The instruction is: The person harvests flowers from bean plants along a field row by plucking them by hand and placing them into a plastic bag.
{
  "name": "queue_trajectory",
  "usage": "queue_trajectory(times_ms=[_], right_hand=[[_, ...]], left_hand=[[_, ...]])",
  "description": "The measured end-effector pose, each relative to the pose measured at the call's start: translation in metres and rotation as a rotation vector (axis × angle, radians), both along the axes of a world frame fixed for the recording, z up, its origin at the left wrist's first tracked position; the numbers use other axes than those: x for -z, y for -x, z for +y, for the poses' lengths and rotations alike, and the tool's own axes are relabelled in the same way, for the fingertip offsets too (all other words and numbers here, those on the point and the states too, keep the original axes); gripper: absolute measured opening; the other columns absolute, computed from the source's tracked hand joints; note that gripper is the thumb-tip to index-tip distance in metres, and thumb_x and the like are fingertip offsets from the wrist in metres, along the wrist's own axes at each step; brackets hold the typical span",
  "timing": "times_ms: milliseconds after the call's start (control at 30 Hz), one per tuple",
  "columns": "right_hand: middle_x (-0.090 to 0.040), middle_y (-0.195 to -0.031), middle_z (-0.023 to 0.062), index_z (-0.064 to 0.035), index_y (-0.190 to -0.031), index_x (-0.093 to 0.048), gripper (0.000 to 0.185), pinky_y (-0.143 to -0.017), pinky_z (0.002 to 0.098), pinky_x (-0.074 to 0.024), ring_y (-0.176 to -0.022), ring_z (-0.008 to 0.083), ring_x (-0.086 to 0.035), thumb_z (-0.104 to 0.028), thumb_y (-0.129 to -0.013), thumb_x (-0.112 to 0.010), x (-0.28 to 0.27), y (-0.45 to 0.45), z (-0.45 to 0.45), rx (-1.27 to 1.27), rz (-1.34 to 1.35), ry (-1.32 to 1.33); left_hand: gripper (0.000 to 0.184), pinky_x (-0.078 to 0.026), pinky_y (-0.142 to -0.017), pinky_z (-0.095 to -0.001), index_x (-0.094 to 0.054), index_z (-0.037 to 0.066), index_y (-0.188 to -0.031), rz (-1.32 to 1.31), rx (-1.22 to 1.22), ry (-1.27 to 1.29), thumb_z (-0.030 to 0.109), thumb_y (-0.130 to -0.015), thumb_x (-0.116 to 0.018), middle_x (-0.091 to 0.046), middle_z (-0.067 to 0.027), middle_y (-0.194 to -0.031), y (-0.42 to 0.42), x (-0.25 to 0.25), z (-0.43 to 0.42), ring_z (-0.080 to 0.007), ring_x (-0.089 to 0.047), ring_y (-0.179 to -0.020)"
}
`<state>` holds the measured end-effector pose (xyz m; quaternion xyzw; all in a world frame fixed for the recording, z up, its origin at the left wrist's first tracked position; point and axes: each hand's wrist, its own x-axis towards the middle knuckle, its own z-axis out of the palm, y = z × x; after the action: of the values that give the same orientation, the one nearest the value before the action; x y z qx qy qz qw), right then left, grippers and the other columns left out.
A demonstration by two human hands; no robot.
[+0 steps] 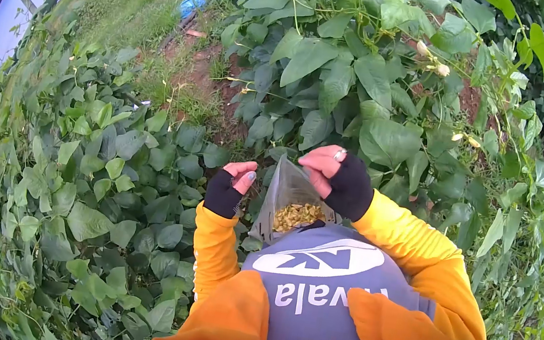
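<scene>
A clear plastic bag (pixel 275 195) hangs open in front of my chest, with small yellow pieces (pixel 298 217) gathered at its bottom. My right hand (pixel 335 174), in a black fingerless glove and wearing a ring, is over the bag's mouth with its fingers drawn together. Whatever those fingers hold, if anything, is hidden. To the left of the bag is my left hand (pixel 232 185), also in a black fingerless glove and apart from the bag. Its thumb and fingers are pinched, and I cannot make out anything between them.
Leafy vines (pixel 116 209) surround me on both sides. Pale yellow blossoms (pixel 442 69) stand among the leaves ahead. A strip of reddish soil (pixel 198 73) runs between the plants, and a blue bag-like item (pixel 192 6) lies farther off by the grass.
</scene>
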<state>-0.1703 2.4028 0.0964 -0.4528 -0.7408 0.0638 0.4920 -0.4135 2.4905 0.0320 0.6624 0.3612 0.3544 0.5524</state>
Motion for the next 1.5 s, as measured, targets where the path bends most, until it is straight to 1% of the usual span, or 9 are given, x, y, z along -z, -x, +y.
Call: queue_trajectory(times_ms=[100, 200, 333, 500, 600, 800, 1000, 1100, 1500], right_hand=[[-0.063, -0.091, 0.0068, -0.0092, -0.091, -0.065, 0.021, -0.074, 0.0393, -0.0477, -0.090, 0.0270, -0.059, -0.021, -0.075, -0.059, 0.079, 0.008, -0.022, -0.193, -0.786, 0.614], [-0.063, -0.093, 0.0066, -0.0096, -0.089, -0.065, 0.018, -0.075, 0.0381, -0.0475, -0.088, 0.0257, -0.059, -0.019, -0.075, -0.059, 0.069, 0.009, -0.018, 0.042, -0.204, 0.313], [-0.063, -0.091, 0.0070, -0.0088, -0.090, -0.065, 0.017, -0.077, 0.0375, -0.0476, -0.087, 0.0275, -0.059, -0.017, -0.077, -0.059, 0.066, -0.001, -0.016, 0.089, -0.052, 0.317], [-0.064, -0.089, 0.0096, -0.0066, -0.092, -0.064, 0.017, -0.075, 0.0361, -0.0486, -0.084, 0.0295, -0.061, -0.016, -0.078, -0.063, 0.068, -0.002, -0.048, -0.008, -0.009, 0.498], [-0.064, -0.094, 0.0117, -0.0053, -0.093, -0.063, 0.017, -0.075, 0.0358, -0.0487, -0.086, 0.0292, -0.061, -0.012, -0.077, -0.064, 0.062, -0.006, -0.062, 0.048, -0.004, 0.517], [-0.065, -0.095, 0.0112, -0.0050, -0.094, -0.065, 0.017, -0.077, 0.0359, -0.0481, -0.089, 0.0285, -0.062, -0.006, -0.077, -0.064, 0.053, -0.005, -0.068, 0.143, 0.017, 0.615], [-0.065, -0.095, 0.0118, -0.0050, -0.094, -0.064, 0.017, -0.077, 0.0360, -0.0478, -0.087, 0.0282, -0.062, -0.006, -0.077, -0.065, 0.058, -0.005, -0.065, 0.193, 0.032, 0.678], [-0.065, -0.095, 0.0120, -0.0055, -0.095, -0.064, 0.018, -0.077, 0.0358, -0.0479, -0.087, 0.0286, -0.062, -0.006, -0.077, -0.065, 0.059, -0.004, -0.063, 0.194, 0.031, 0.669], [-0.065, -0.093, 0.0114, -0.0064, -0.095, -0.065, 0.018, -0.075, 0.0359, -0.0487, -0.085, 0.0288, -0.061, -0.006, -0.078, -0.063, 0.058, 0.010, -0.052, 0.131, 0.057, 0.617]], left_hand=[[0.024, -0.044, -0.074, -0.0227, -0.062, 0.001, -0.105, -0.082, -0.105, 0.116, 0.016, -0.086, -0.062, -0.063, -0.0031, -0.094, -0.002, 0.002, 0.029, -0.0086, -0.055, -0.080], [0.034, -0.048, -0.086, -0.0306, -0.052, 0.001, -0.118, -0.231, -0.218, 0.378, 0.014, -0.088, -0.059, -0.059, -0.0107, -0.111, -0.003, 0.036, 0.079, -0.0183, -0.059, -0.095], [0.042, -0.041, -0.100, -0.0434, -0.037, 0.006, -0.131, -0.731, -0.280, 0.564, 0.015, -0.092, -0.050, -0.037, -0.0177, -0.136, -0.023, 0.101, 0.161, -0.0345, -0.041, -0.123], [0.048, -0.038, -0.100, -0.0494, -0.032, 0.010, -0.134, -1.019, -0.615, 1.064, 0.026, -0.092, -0.048, -0.028, -0.0080, -0.144, -0.054, 0.192, 0.256, -0.0300, -0.031, -0.130], [0.063, -0.043, -0.093, -0.0481, -0.030, 0.012, -0.136, -0.739, -0.444, 0.881, 0.041, -0.086, -0.056, -0.033, -0.0106, -0.140, -0.065, 0.268, 0.306, -0.0310, -0.038, -0.125], [0.073, -0.033, -0.099, -0.0466, -0.021, 0.026, -0.142, -0.931, -0.480, 1.006, 0.050, -0.083, -0.057, -0.030, -0.0118, -0.143, -0.093, 0.225, 0.302, -0.0337, -0.036, -0.125], [0.055, -0.032, -0.100, -0.0464, -0.040, 0.021, -0.132, -0.942, -0.356, 0.999, 0.041, -0.084, -0.059, -0.035, -0.0065, -0.141, -0.103, 0.207, 0.306, -0.0321, -0.037, -0.126], [0.031, -0.039, -0.093, -0.0455, -0.054, 0.016, -0.112, -0.892, -0.343, 0.807, 0.032, -0.086, -0.059, -0.055, -0.0032, -0.120, -0.102, 0.219, 0.308, -0.0266, -0.050, -0.113], [0.026, -0.054, -0.077, -0.0421, -0.054, 0.011, -0.112, -0.515, -0.192, 0.896, 0.008, -0.086, -0.059, -0.062, -0.0132, -0.098, -0.075, 0.216, 0.293, -0.0282, -0.061, -0.087]])
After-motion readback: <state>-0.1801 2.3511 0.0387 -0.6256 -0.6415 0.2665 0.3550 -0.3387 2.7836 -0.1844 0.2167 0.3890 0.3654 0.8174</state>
